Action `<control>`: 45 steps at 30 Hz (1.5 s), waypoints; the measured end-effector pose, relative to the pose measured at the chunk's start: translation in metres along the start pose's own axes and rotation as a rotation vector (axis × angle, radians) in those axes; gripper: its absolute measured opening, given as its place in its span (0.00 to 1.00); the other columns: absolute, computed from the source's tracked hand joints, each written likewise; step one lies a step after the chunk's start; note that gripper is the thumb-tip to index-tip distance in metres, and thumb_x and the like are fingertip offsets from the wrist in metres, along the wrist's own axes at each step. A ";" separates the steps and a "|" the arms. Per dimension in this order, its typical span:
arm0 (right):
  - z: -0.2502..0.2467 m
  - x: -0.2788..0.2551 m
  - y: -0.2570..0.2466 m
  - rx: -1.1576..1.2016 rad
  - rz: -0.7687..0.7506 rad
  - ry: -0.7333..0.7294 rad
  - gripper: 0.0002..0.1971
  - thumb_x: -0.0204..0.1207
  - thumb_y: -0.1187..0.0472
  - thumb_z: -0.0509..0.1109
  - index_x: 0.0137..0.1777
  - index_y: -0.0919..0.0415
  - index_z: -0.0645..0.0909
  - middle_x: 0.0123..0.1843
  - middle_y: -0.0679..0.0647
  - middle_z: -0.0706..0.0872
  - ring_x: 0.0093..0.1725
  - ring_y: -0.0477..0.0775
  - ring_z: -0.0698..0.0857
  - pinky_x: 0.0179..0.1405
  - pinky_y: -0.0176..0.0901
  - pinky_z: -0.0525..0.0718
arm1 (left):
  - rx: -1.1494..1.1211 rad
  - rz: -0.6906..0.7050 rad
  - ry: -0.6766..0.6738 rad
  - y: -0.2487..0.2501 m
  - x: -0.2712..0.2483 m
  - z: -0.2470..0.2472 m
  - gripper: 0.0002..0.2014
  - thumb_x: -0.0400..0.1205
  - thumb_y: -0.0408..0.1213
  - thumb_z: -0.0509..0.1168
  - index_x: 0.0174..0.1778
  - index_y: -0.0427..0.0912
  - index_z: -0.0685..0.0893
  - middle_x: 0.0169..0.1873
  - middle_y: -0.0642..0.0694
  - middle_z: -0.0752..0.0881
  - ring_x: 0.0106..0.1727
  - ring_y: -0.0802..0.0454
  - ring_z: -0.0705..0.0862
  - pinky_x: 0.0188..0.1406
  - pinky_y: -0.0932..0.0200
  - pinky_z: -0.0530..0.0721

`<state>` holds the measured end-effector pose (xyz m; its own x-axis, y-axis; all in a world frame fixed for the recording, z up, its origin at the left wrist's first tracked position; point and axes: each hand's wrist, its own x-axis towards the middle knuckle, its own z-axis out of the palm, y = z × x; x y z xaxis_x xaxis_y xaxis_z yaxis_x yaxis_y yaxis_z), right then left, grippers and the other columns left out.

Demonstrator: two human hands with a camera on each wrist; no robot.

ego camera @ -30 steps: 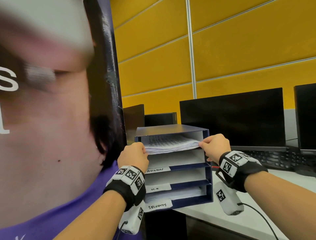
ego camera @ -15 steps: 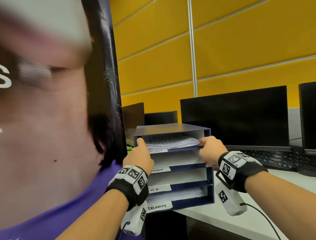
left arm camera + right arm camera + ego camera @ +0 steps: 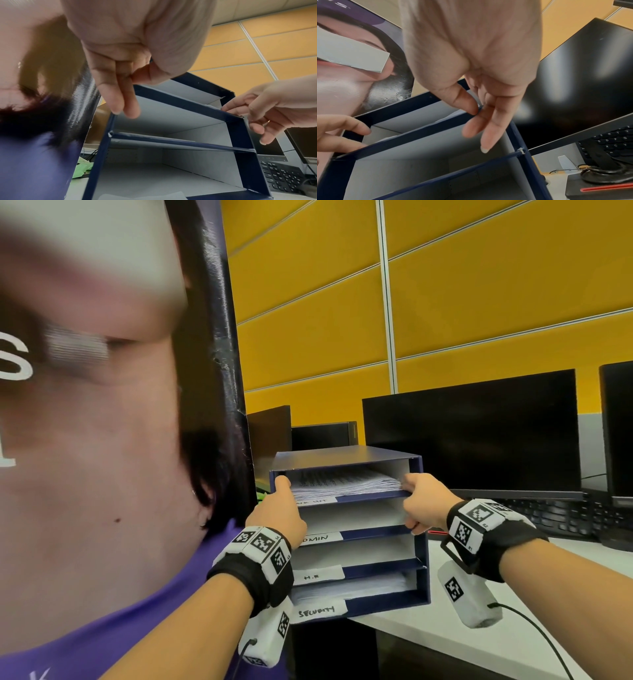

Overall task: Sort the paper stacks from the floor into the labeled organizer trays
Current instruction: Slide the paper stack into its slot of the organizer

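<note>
Fingers of the left hand (image 3: 277, 510) hang loose and straight at the left front edge of the dark blue four-tier cardboard organizer (image 3: 419, 546); the right hand (image 3: 423, 501), equally relaxed, touches its right front edge. A white printed paper stack (image 3: 342, 482) lies in its top tray, another in the bottom one, on the white worktop (image 3: 513, 642).

Printed paper stack (image 3: 346, 484) lying flat in top tray of navy four-tier organizer (image 3: 420, 529).
</note>
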<state>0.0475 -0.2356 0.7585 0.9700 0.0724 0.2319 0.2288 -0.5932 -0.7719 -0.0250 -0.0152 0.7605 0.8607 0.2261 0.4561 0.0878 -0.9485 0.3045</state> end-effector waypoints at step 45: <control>-0.007 -0.091 0.067 -0.185 0.105 -0.483 0.12 0.77 0.74 0.61 0.45 0.63 0.85 0.40 0.58 0.88 0.30 0.53 0.85 0.30 0.46 0.88 | -0.032 0.266 -0.923 -0.012 -0.065 0.092 0.07 0.79 0.29 0.63 0.48 0.45 0.82 0.44 0.43 0.86 0.22 0.50 0.83 0.12 0.66 0.76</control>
<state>-0.0259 -0.2882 0.6898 0.9239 0.3409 -0.1739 0.1528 -0.7453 -0.6490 -0.0359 -0.0391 0.6508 0.9072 -0.2727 -0.3203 -0.1694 -0.9338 0.3151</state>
